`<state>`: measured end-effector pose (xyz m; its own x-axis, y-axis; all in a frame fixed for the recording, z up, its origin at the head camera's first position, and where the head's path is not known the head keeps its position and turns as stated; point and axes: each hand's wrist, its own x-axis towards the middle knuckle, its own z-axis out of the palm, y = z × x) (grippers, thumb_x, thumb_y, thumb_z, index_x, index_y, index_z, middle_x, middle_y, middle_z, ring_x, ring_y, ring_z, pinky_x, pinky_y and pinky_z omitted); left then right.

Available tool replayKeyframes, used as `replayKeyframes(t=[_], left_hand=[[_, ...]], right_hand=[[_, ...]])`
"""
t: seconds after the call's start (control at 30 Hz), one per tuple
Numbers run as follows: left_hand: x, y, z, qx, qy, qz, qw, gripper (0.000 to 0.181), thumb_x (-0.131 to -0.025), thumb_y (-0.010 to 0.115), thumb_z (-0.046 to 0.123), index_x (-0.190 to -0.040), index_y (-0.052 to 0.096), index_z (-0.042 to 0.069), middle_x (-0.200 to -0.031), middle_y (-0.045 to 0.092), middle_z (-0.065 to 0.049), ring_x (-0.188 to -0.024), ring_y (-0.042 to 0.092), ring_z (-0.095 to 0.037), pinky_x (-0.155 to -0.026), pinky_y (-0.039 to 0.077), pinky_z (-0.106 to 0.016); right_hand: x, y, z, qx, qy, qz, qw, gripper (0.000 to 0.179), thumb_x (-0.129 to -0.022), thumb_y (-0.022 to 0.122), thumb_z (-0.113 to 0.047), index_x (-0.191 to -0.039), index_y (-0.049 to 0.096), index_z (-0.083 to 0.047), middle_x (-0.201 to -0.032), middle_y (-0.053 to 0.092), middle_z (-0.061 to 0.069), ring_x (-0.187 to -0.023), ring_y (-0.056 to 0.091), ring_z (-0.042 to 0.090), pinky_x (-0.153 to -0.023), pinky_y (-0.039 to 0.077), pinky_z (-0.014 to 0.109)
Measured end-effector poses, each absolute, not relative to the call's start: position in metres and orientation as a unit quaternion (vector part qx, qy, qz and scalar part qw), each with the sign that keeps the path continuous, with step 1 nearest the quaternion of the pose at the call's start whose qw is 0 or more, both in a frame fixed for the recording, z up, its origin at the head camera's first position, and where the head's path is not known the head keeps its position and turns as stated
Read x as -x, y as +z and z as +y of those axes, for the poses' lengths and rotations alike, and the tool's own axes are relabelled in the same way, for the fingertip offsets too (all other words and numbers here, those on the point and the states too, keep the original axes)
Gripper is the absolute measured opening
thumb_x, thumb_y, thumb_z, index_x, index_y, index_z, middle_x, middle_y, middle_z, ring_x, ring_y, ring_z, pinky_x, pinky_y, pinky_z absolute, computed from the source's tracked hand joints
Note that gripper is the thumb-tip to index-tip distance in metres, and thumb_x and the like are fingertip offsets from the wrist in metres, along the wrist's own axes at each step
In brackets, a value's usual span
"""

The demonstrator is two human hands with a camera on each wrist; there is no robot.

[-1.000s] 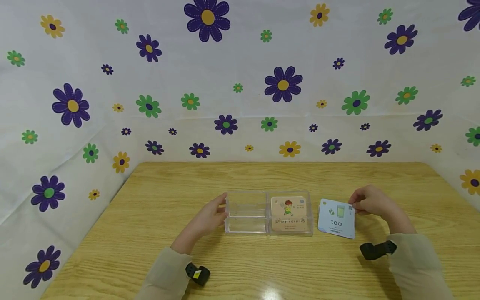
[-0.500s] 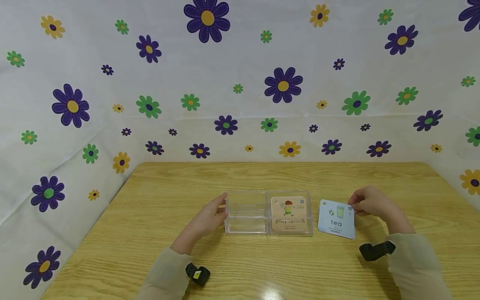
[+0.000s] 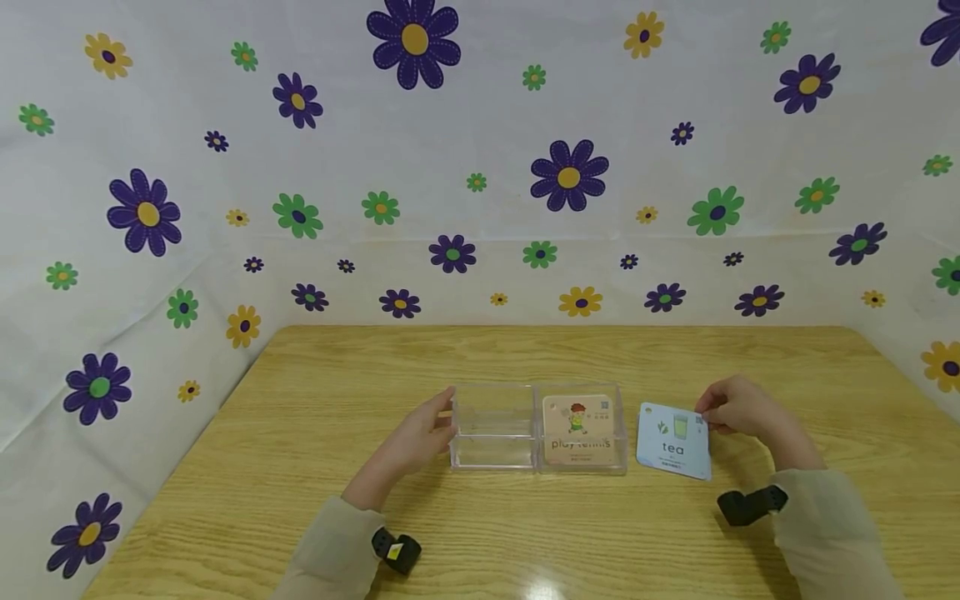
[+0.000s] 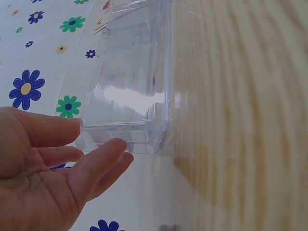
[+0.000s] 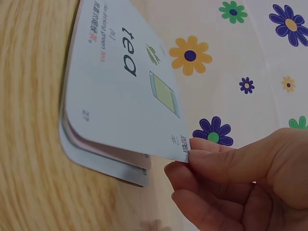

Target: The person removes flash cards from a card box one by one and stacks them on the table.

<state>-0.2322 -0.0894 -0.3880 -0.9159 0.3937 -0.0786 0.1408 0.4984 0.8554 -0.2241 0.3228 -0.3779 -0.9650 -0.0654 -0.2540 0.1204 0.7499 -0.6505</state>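
A clear plastic box (image 3: 493, 452) with two compartments lies on the table; its left compartment shows nothing inside. In the right compartment sits a beige "play tennis" card (image 3: 577, 429). At the box's left end, my left hand (image 3: 418, 433) rests its nearly straight fingers against the end wall, as the left wrist view (image 4: 53, 163) also shows. Right of the box is a small stack of cards topped by a light blue "tea" card (image 3: 672, 442). My right hand (image 3: 750, 412) pinches that card's upper right corner (image 5: 178, 153), raised off the cards below (image 5: 103, 166).
The light wooden table (image 3: 480, 533) runs back to a white wall sheet (image 3: 480, 125) printed with flowers. Black wrist cameras (image 3: 397, 550) are strapped over both sleeves.
Both hands keep their places at the box and the card. The view tilts very slightly, and the right arm shifts a little to the left.
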Motion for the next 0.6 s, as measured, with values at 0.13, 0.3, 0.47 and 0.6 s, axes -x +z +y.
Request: replayKeyframes(t=[0.13,0.3,0.47,0.6], left_hand=[[0.2314,-0.3883,-0.0894,-0.156,0.474,0.856,0.134,0.055,-0.09,0.044,-0.002,-0.139,0.018,-0.004,-0.133,0.033,-0.025,-0.115,0.041,-0.039,-0.079,0.047,-0.041],[0.231,-0.388,-0.0899,-0.157,0.474,0.856,0.131,0.055,-0.09,0.044,-0.003,-0.139,0.018,-0.004,-0.133,0.033,-0.025,-0.115,0.04,-0.039,-0.079,0.047,-0.041],[0.2309,-0.387,-0.0905,-0.159,0.478,0.854,0.129,0.054,-0.09,0.044,-0.004,-0.138,0.019,-0.004,-0.132,0.033,-0.026,-0.115,0.04,-0.039,-0.079,0.047,-0.041],[0.2312,-0.3869,-0.0911,-0.161,0.478,0.854,0.127,0.054,-0.09,0.044,-0.004,-0.138,0.019,-0.004,-0.132,0.033,-0.026,-0.115,0.041,-0.039,-0.078,0.048,-0.041]], right_hand=[[0.223,-0.3804,0.3215,-0.021,-0.339,0.931,0.133,0.007,-0.081,0.053,0.005,-0.085,0.059,0.007,-0.079,0.054,0.011,-0.068,0.049,0.021,-0.058,0.046,0.028],[0.2219,-0.3806,0.3202,-0.017,-0.338,0.932,0.129,0.006,-0.081,0.053,0.005,-0.084,0.058,0.007,-0.078,0.054,0.011,-0.068,0.048,0.021,-0.057,0.045,0.028],[0.2216,-0.3794,0.319,-0.01,-0.338,0.933,0.125,0.006,-0.081,0.052,0.005,-0.083,0.058,0.008,-0.077,0.054,0.011,-0.069,0.048,0.021,-0.057,0.045,0.029],[0.2214,-0.3797,0.3182,-0.011,-0.337,0.933,0.124,0.006,-0.081,0.052,0.005,-0.082,0.058,0.007,-0.077,0.053,0.011,-0.069,0.048,0.021,-0.057,0.045,0.028]])
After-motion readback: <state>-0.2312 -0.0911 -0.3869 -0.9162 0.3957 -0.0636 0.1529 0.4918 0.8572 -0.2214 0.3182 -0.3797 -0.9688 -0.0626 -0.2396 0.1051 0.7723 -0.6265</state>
